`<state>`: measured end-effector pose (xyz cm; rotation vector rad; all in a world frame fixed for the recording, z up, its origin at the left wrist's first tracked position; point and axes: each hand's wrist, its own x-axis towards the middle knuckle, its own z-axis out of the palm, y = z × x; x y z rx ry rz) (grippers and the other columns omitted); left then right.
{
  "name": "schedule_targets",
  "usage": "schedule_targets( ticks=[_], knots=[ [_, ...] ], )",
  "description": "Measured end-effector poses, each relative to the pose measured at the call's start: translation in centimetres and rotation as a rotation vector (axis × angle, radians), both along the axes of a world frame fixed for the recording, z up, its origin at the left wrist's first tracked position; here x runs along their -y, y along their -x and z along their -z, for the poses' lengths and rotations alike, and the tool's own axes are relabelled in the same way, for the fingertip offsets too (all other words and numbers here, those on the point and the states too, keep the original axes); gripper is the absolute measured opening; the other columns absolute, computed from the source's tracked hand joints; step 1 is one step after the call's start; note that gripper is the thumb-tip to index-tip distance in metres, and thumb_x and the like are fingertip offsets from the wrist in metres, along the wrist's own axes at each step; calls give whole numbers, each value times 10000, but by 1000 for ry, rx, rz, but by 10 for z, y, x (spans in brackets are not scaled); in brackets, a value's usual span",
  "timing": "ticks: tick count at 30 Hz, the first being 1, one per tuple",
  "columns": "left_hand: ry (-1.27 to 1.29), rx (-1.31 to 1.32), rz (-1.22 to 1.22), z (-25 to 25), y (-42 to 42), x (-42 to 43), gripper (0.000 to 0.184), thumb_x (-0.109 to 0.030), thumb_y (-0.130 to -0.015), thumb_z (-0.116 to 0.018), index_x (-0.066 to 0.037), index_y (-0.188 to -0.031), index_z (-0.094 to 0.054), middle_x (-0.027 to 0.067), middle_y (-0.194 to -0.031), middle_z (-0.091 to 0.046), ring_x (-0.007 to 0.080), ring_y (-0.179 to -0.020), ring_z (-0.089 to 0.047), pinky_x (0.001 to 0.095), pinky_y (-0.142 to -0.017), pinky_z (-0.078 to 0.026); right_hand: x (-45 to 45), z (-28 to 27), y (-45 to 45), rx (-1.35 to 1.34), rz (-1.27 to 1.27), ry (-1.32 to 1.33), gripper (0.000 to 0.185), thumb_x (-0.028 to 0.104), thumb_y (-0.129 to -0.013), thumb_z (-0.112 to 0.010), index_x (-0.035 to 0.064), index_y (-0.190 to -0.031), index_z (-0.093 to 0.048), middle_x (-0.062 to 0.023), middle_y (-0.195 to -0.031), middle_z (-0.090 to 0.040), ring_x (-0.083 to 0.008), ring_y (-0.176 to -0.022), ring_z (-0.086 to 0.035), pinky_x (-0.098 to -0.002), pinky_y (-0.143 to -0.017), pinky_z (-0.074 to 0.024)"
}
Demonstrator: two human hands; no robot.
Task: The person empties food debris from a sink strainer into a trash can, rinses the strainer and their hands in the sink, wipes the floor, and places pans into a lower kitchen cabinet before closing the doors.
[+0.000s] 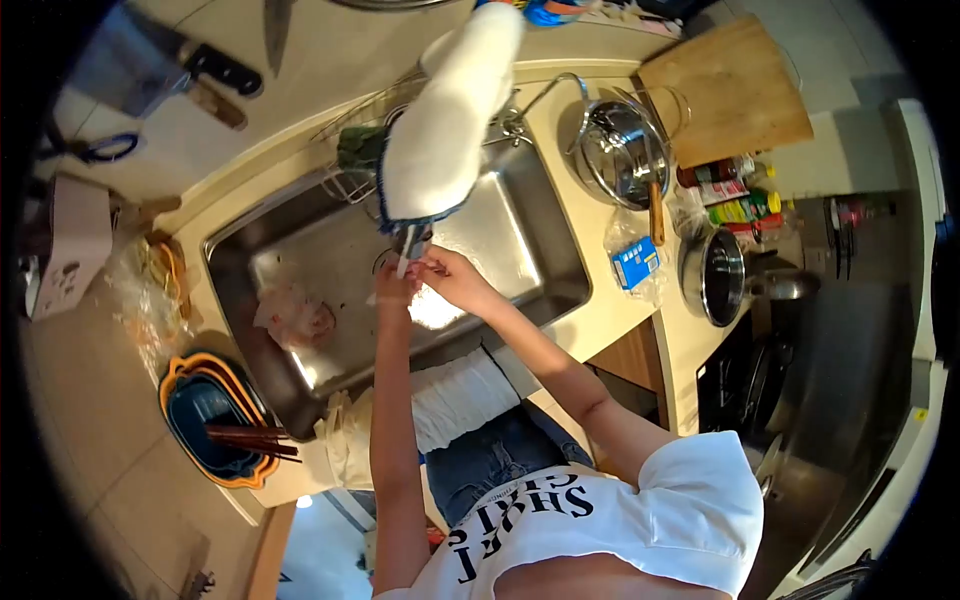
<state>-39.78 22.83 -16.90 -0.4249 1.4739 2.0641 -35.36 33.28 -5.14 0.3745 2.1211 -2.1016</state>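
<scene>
My left hand (395, 287) and my right hand (455, 278) meet over the stainless steel sink (545, 230), fingers pinched together. What lies between the fingertips is too small and partly hidden to make out. Just above them, a narrow grey piece (404, 250) sticks out below a long white cloth-like thing (440, 150) with a dark blue edge. That white thing blocks part of the sink's back and the tap (513, 125). A pale pinkish lump (297, 315), perhaps in clear plastic, lies on the sink floor to the left of my hands.
Nested colander baskets (175, 390) with brown chopsticks (250, 438) stand at left. To the right are a lidded glass pot (615, 150), a blue box (636, 262), a steel pot (715, 278) and a wooden cutting board (725, 90). Knives (225, 70) hang on the wall.
</scene>
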Motion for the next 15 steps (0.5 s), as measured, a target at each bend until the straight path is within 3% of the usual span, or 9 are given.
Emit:
schedule_targets(
  ticks=[2, 4, 5, 6, 7, 9, 11, 14, 15],
  knots=[
    [122, 96, 2, -4, 5, -1, 198, -168, -834, -387, -19, -770, -500, 48, -640, -510, 118, -476, -463, 221, -372, -354, -15, 19, 1, -59, 33, 102, 96, 44, -809, -491, 22, -902, -499, -5, -790, -515, -75, -731, -484, -197, -697, -402],
    [173, 126, 134, -39, 6, 4, 252, -198, -848, -351, -39, -725, -502, 23, -551, -463, 97, -449, -431, 210, -356, -299, -37, 47, 7, -106, 171, 1, 153, 75, -828, -471, 35, -976, -479, -12, -855, -506, -91, -795, -471, -212, -727, -390],
    [71, 123, 53, -44, 4, 4, 237, -200, -853, -367, -54, -707, -484, 12, -552, -460, 81, -441, -424, 203, -356, -291, -49, 52, 14, -98, 280, -116, 187, 117, -843, -452, 36, -1012, -458, -22, -890, -502, -111, -835, -461, -238, -758, -387],
    [-33, 120, -28, -48, 2, 6, 230, -201, -858, -383, -68, -689, -466, 1, -553, -457, 66, -432, -418, 196, -357, -283, -61, 34, 26, 16, 371, -24, 249, 127, -840, -444, 39, -1072, -445, -36, -920, -511, -119, -858, -467, -253, -791, -382],
    [-44, 26, 115, -23, 5, 17, 174, -169, -855, -406, -55, -772, -507, 13, -613, -494, 69, -464, -447, 196, -386, -323, -70, 16, 34, 36, 458, -80, 371, 106, -820, -444, 35, -1178, -376, -96, -1076, -494, -166, -991, -465, -273, -858, -356],
    [-9, -19, 97, -47, 0, 7, 142, -146, -851, -420, -51, -824, -523, 23, -670, -518, 68, -500, -467, 195, -411, -346, -106, 46, 61, -108, 543, -264, 500, 69, -798, -444, 35, -1262, -260, -151, -1258, -355, -209, -1152, -361, -291, -928, -303],
    [42, -15, 119, -58, -4, 7, 175, -120, -836, -474, -50, -987, -531, 32, -829, -566, 74, -626, -517, 188, -503, -399, -137, 72, 96, -222, 593, -396, 581, 27, -776, -438, 30, -1292, -172, -165, -1337, -217, -226, -1227, -249, -299, -967, -253],
    [-101, -67, 382, -18, -3, 34, 203, -149, -839, -484, -63, -1021, -511, 14, -873, -567, 71, -680, -522, 175, -555, -405, -155, 64, 129, -346, 567, -122, 616, -38, -754, -411, 33, -1303, -141, -155, -1343, -202, -218, -1229, -241, -288, -967, -246],
    [82, 3, 366, -42, -11, 34, 272, -186, -835, -497, -73, -1082, -483, 4, -932, -559, 89, -765, -530, 204, -636, -411, -152, 62, 130, -355, 574, -109, 616, -38, -754, -411, 33, -1303, -141, -155, -1343, -202, -218, -1229, -241, -288, -967, -246]
  ],
)
